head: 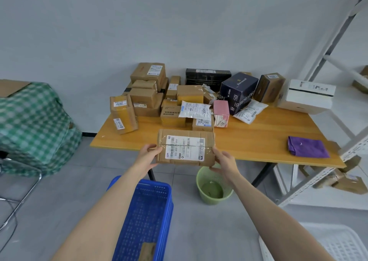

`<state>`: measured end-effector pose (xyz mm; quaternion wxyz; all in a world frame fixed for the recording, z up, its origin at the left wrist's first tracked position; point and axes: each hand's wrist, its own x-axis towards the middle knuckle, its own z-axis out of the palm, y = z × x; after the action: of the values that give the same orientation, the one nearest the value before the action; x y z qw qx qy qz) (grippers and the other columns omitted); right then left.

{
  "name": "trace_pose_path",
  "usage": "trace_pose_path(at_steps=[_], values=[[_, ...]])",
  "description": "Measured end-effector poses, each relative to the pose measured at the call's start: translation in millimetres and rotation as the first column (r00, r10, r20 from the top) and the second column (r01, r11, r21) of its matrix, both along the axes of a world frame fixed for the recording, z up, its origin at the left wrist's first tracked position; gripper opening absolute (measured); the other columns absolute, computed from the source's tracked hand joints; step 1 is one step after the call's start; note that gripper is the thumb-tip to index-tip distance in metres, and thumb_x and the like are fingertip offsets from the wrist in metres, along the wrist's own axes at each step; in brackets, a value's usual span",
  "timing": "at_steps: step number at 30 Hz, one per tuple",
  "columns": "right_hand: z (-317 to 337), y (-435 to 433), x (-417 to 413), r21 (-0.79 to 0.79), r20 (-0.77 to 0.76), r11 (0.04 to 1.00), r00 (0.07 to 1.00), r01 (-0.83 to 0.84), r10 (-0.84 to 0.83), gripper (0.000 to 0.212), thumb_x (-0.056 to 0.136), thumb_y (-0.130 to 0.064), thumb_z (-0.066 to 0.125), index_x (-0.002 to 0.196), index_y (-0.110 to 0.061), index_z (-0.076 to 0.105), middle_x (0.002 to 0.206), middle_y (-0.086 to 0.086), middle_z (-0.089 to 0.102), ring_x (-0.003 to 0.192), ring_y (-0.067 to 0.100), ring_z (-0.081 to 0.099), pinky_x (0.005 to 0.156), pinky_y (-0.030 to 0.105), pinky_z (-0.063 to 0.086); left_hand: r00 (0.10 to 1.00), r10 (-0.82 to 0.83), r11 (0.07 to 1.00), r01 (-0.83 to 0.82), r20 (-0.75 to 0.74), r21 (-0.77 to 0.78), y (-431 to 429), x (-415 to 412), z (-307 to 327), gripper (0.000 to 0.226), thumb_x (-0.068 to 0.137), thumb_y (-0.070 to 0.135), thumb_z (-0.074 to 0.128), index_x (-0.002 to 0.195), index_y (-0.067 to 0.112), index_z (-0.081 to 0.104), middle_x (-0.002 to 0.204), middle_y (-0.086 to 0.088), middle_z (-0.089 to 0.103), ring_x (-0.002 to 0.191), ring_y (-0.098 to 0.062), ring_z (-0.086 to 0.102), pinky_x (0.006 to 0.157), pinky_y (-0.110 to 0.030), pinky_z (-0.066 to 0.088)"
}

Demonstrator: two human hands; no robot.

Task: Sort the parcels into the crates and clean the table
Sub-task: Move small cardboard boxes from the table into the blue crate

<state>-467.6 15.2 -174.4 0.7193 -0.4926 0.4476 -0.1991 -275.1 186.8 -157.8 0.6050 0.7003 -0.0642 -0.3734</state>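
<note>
I hold a flat brown cardboard parcel point(186, 147) with a white shipping label in front of the table's near edge. My left hand point(148, 156) grips its left side and my right hand point(224, 162) grips its right side. On the wooden table point(258, 141) lie several more parcels: a pile of brown boxes point(147, 93), white poly bags point(196, 109), a pink box point(221, 108), a dark blue box point(239, 91) and a white box point(307, 96). A blue crate point(147, 217) stands on the floor below my left arm with one small brown parcel point(147, 251) in it. A white crate point(336, 242) sits at the lower right.
A folded purple cloth point(307, 147) lies on the table's right part. A green waste basket point(214, 185) stands under the table's edge. A white metal shelf rack point(338, 121) rises at the right. A green checked bag point(33, 127) and a chair frame point(18, 197) are at the left.
</note>
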Motion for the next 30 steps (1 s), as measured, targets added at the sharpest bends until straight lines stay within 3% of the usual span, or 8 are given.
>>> trace_pose_path(at_steps=[3,6,13,17,20,23,26,30], values=[[2,8,-4,-0.034,-0.015,0.999,1.000,-0.003,0.002,0.043,0.083,-0.037,0.070,0.113,-0.009,0.053,0.113,0.011,0.062,0.109,0.023,0.058,0.087,0.052,0.053,0.997,-0.070,0.997,0.070,0.039,0.011,12,-3,5,0.034,0.090,0.011,0.061,0.122,0.008,0.051,0.115,-0.012,0.062,0.099,-0.019,0.062,0.083,-0.036,0.053],[-1,26,-5,-0.057,-0.046,0.997,0.997,-0.057,0.055,0.047,0.082,-0.032,0.072,0.123,-0.014,0.055,0.113,0.011,0.063,0.102,0.022,0.061,0.081,0.047,0.055,0.988,-0.138,0.989,0.134,0.070,0.063,37,-2,1,0.040,0.087,0.012,0.065,0.124,0.011,0.050,0.115,-0.013,0.062,0.099,-0.020,0.064,0.090,-0.038,0.052],[-15,112,22,0.004,0.019,0.982,0.982,-0.186,0.186,0.041,0.083,-0.007,0.069,0.123,-0.011,0.060,0.099,0.009,0.067,0.080,0.019,0.065,0.064,0.036,0.056,0.971,-0.238,0.952,0.235,-0.007,0.198,131,24,-24,0.091,0.076,0.010,0.077,0.145,0.032,0.022,0.118,0.002,0.055,0.106,-0.024,0.060,0.074,-0.041,0.055],[-29,177,47,0.019,0.079,0.978,0.976,-0.207,0.205,0.043,0.083,0.008,0.061,0.122,-0.008,0.058,0.093,0.006,0.067,0.072,0.015,0.065,0.059,0.026,0.054,0.936,-0.333,0.891,0.351,-0.112,0.286,202,45,-42,0.070,0.073,0.020,0.081,0.132,0.027,0.044,0.110,-0.002,0.066,0.097,-0.023,0.065,0.086,-0.045,0.054],[-51,242,69,0.039,0.103,0.987,0.983,-0.158,0.153,0.051,0.082,0.014,0.057,0.129,-0.002,0.051,0.110,0.012,0.064,0.091,0.020,0.064,0.074,0.029,0.056,0.925,-0.327,0.893,0.369,-0.192,0.259,256,65,-54,0.070,0.070,0.014,0.083,0.129,0.022,0.046,0.116,-0.006,0.064,0.104,-0.026,0.064,0.086,-0.048,0.054],[-74,301,83,0.055,0.013,0.997,0.998,-0.057,0.056,0.076,0.082,0.010,0.060,0.147,-0.012,0.025,0.138,0.009,0.045,0.116,0.025,0.055,0.095,0.040,0.050,0.924,-0.309,0.897,0.362,-0.226,0.255,300,70,-62,0.067,0.073,0.006,0.078,0.128,0.017,0.043,0.115,-0.006,0.061,0.099,-0.023,0.064,0.071,-0.038,0.058],[-85,353,93,0.150,0.014,0.989,1.000,0.016,-0.018,0.093,0.084,0.004,0.063,0.151,-0.021,0.003,0.145,0.006,0.034,0.122,0.027,0.051,0.098,0.043,0.048,0.927,-0.223,0.932,0.293,-0.301,0.214,333,77,-78,0.069,0.074,0.004,0.078,0.130,0.013,0.040,0.118,-0.010,0.058,0.102,-0.026,0.063,0.070,-0.040,0.059],[-93,419,102,0.289,0.021,0.949,0.992,-0.128,0.128,0.070,0.089,-0.001,0.061,0.145,-0.020,0.024,0.140,0.000,0.043,0.112,0.021,0.056,0.080,0.039,0.057,0.897,-0.169,0.950,0.259,-0.408,0.176,360,75,-96,0.053,0.076,0.008,0.077,0.117,0.008,0.044,0.121,-0.018,0.057,0.104,-0.032,0.063,0.073,-0.043,0.059]])
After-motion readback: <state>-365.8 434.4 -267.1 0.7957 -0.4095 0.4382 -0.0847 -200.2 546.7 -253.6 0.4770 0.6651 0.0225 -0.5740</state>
